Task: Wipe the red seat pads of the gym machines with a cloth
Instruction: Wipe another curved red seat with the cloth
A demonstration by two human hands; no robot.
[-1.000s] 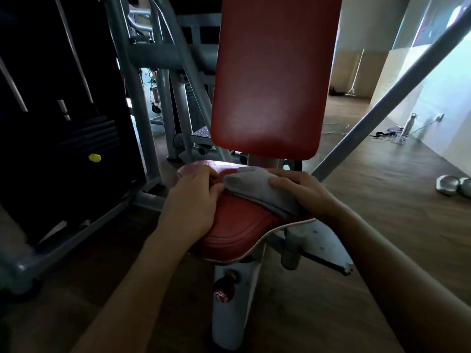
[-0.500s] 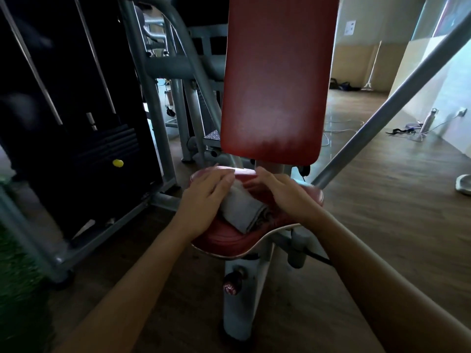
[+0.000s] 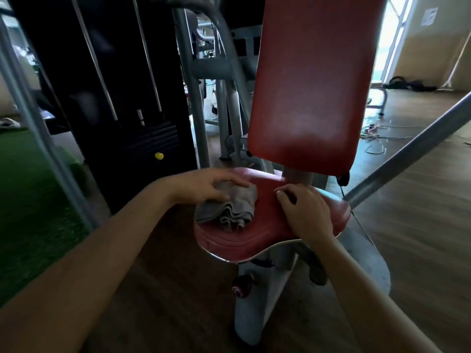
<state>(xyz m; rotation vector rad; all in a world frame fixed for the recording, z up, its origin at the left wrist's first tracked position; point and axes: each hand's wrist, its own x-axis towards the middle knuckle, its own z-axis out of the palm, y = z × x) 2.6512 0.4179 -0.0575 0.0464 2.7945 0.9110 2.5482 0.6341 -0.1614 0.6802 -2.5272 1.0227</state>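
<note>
Cloth (image 3: 230, 207) now under left hand (image 3: 204, 186) (right released).

**A gym floor with weight machines**

The setting is a gym. A machine with a red seat (image 3: 270, 233) and upright red back pad (image 3: 311, 82) stands on grey steel posts. To the left, a black weight stack (image 3: 153, 138) carries a yellow selector pin (image 3: 159, 156). Wood-look flooring (image 3: 413, 200) meets green artificial turf (image 3: 28, 189) at far left.
</note>
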